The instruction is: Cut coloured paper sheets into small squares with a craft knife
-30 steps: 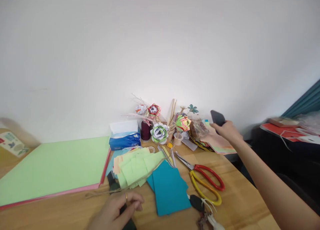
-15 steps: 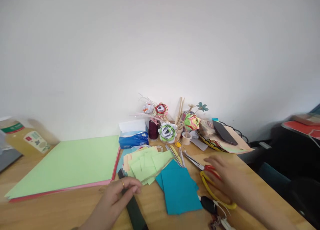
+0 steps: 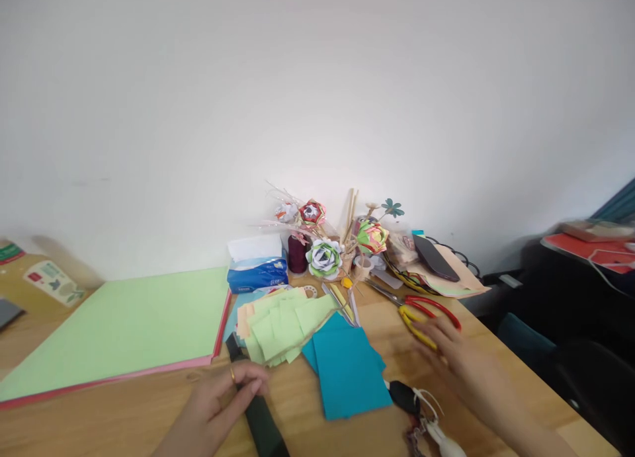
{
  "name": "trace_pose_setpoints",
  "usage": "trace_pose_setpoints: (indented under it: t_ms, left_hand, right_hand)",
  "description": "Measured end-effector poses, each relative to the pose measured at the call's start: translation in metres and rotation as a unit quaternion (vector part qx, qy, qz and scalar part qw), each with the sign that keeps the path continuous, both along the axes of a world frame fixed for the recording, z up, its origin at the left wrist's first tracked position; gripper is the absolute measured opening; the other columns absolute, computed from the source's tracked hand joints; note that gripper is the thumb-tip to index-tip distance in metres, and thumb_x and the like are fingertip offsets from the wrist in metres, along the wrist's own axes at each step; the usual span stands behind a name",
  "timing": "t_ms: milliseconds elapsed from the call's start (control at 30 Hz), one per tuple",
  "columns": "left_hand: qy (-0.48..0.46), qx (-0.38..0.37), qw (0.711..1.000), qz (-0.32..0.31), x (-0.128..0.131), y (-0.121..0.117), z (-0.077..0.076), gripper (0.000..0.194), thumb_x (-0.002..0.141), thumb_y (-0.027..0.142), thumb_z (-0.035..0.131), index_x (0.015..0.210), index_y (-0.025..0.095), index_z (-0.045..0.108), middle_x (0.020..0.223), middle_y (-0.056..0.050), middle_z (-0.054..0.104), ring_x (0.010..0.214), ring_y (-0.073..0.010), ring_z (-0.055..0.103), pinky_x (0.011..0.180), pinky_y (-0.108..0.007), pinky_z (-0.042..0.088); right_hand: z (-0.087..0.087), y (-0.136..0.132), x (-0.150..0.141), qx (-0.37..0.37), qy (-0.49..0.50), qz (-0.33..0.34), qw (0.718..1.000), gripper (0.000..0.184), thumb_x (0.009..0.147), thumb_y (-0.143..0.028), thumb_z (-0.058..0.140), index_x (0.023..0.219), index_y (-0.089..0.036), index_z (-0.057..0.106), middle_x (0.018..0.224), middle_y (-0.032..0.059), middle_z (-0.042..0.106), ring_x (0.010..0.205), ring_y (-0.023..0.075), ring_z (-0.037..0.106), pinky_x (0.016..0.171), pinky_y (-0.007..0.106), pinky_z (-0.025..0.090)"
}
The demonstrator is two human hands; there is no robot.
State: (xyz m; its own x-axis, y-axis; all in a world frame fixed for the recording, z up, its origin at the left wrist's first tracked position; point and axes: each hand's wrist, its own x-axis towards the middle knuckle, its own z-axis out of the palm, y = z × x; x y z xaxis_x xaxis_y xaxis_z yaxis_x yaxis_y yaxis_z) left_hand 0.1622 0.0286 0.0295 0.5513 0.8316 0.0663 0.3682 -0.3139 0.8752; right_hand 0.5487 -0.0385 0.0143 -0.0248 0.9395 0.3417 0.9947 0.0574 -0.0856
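My left hand [image 3: 218,404] is low at the front, its fingertips pinched on the upper end of a flat black strip [image 3: 262,422] that lies on the wooden table [image 3: 124,417]. My right hand [image 3: 459,361] lies flat with fingers apart, and its fingertips touch the yellow handle of a pair of red-and-yellow scissors [image 3: 427,313]. Between the hands lie teal paper squares [image 3: 347,371] and a fan of light green and peach paper pieces [image 3: 280,321].
A large green sheet stack [image 3: 124,325] covers the left. At the wall stand a blue tissue box [image 3: 256,273], a dark thread spool [image 3: 296,253] and paper flowers [image 3: 325,257]. A dark phone [image 3: 434,257] rests on papers. Keys [image 3: 421,425] lie near the front edge.
My right hand put the phone down on the papers at the back right, then came down to the scissors. The scissors now lie farther back and to the right. My left hand stays on the black strip.
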Motion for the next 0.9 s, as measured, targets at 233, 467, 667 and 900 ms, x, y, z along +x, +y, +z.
trace_pose_setpoints:
  t_ms: [233, 467, 667, 900]
  left_hand:
    - [-0.015, -0.003, 1.000, 0.019, 0.004, 0.000, 0.002, 0.032, 0.087, 0.045, 0.046, 0.083, 0.021, 0.066, 0.075, -0.002, 0.067, 0.074, -0.0179, 0.062, 0.069, -0.023, 0.048]
    - [-0.043, -0.006, 0.998, 0.040, 0.007, 0.002, 0.000, 0.034, 0.086, 0.048, 0.046, 0.083, 0.020, 0.066, 0.073, -0.003, 0.067, 0.072, -0.0171, 0.062, 0.067, -0.023, 0.048]
    - [-0.071, 0.013, 0.994, 0.086, -0.001, 0.005, -0.001, 0.032, 0.087, 0.044, 0.047, 0.084, 0.017, 0.065, 0.075, -0.003, 0.066, 0.074, -0.0166, 0.061, 0.071, -0.024, 0.048]
    - [-0.081, 0.004, 0.985, 0.154, -0.018, 0.016, 0.001, 0.031, 0.085, 0.044, 0.049, 0.086, 0.017, 0.064, 0.084, -0.005, 0.067, 0.083, -0.0188, 0.062, 0.077, -0.028, 0.049]
  right_hand:
    - [0.009, -0.038, -0.047, -0.210, 0.157, 0.067, 0.963, 0.041, 0.059, -0.012, 0.047, 0.094, -0.028, 0.061, 0.093, 0.0017, 0.063, 0.076, 0.0165, 0.064, 0.066, 0.025, 0.048]
    - [0.062, 0.038, 0.038, 0.090, 0.175, -0.083, 0.977, 0.019, 0.072, -0.041, 0.048, 0.078, -0.025, 0.056, 0.064, 0.0007, 0.057, 0.053, 0.0165, 0.053, 0.050, 0.029, 0.044]
    - [0.065, 0.099, 0.059, 0.131, 0.083, -0.051, 0.987, 0.024, 0.074, -0.039, 0.048, 0.085, -0.022, 0.061, 0.095, 0.0100, 0.059, 0.083, 0.0248, 0.058, 0.079, 0.039, 0.045]
    - [0.044, 0.076, 0.006, 0.203, 0.027, -0.051, 0.978, 0.046, 0.085, -0.040, 0.036, 0.122, -0.017, 0.053, 0.125, 0.0201, 0.049, 0.118, 0.0401, 0.042, 0.098, 0.058, 0.029]
